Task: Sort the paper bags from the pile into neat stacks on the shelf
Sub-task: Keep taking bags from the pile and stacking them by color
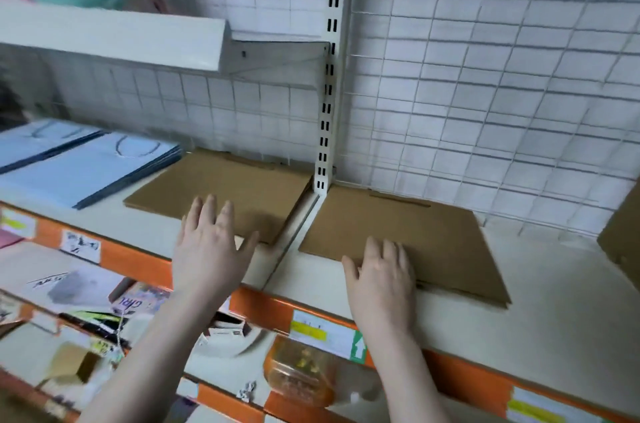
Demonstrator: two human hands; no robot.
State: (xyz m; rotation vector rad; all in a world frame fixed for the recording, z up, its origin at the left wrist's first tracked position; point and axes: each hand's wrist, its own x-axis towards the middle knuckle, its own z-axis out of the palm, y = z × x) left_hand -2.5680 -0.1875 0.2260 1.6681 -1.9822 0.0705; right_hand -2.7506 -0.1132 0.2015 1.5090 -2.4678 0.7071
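Both hands reach over the front edge of the shelf [540,270], and they are apart from each other, one on each side of the white slotted upright post [329,83]. The left hand [211,246] has its fingers straight and spread; it lies over the near edge of a flat brown paper bag stack [228,183], but I cannot tell if it presses on the stack or only hangs above it. The right hand [382,278] has the fingers loosely bent and rests on the near left corner of a second brown paper bag stack [415,232], which lies flat on the shelf just right of the post. Further left of the left hand there are light blue paper bags [86,166] with dark edges, also flat on the same shelf. At the far right, well apart from the right hand, one more brown bag [623,235] is partly visible at the edge of the view. Behind everything stands a white wire grid wall [485,76]. Below the hands, the shelf has an orange front strip [138,258] with white price labels.
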